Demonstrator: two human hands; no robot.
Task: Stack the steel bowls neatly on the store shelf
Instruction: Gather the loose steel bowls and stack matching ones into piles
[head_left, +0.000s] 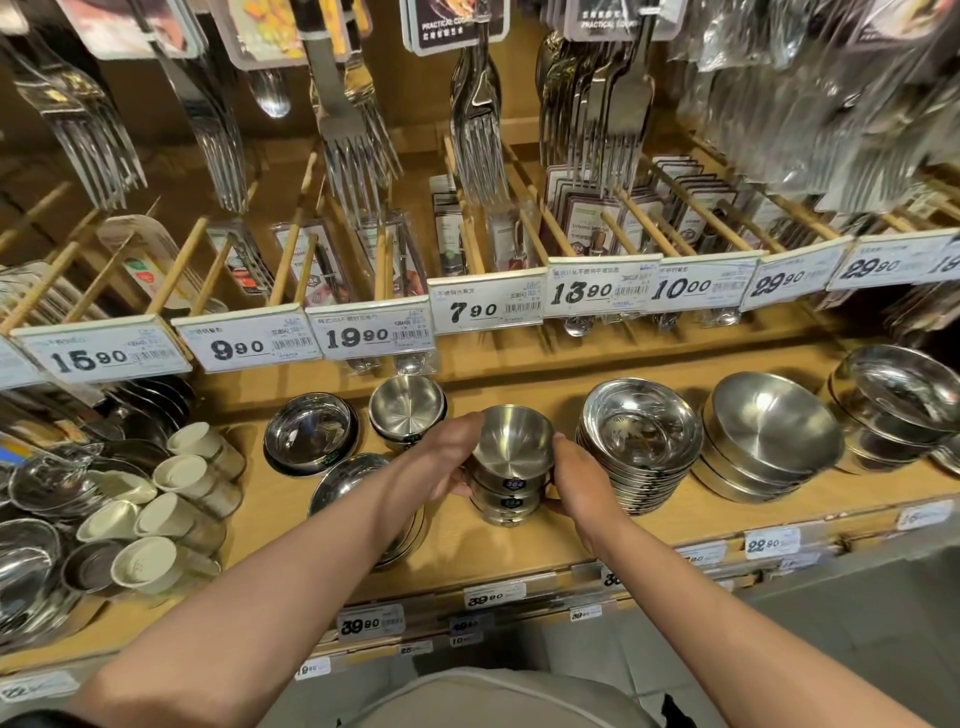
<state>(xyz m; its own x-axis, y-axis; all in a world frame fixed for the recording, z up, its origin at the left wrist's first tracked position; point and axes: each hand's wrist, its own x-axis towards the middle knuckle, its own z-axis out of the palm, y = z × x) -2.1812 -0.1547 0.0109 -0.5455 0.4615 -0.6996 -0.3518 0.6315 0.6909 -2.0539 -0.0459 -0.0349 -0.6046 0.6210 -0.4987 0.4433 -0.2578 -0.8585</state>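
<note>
A small stack of matte steel bowls (511, 457) with "304" stickers stands on the wooden shelf (545, 540) at the centre. My left hand (447, 457) grips its left side and my right hand (582, 486) grips its right side. Behind it sits another small stack of matte bowls (408, 410). A shiny dark-rimmed bowl (310, 434) lies further left. Partly under my left forearm is a shiny shallow bowl (345, 486). To the right stand a tall stack of shiny shallow dishes (641, 441) and a stack of wide matte bowls (774, 436).
Cream cups (171, 499) lie on their sides at the left beside more steel ware (31, 566). Another steel bowl stack (898, 400) is at the far right. Above, price tags (485, 306) front racks of packaged cutlery, and forks (480, 130) hang overhead.
</note>
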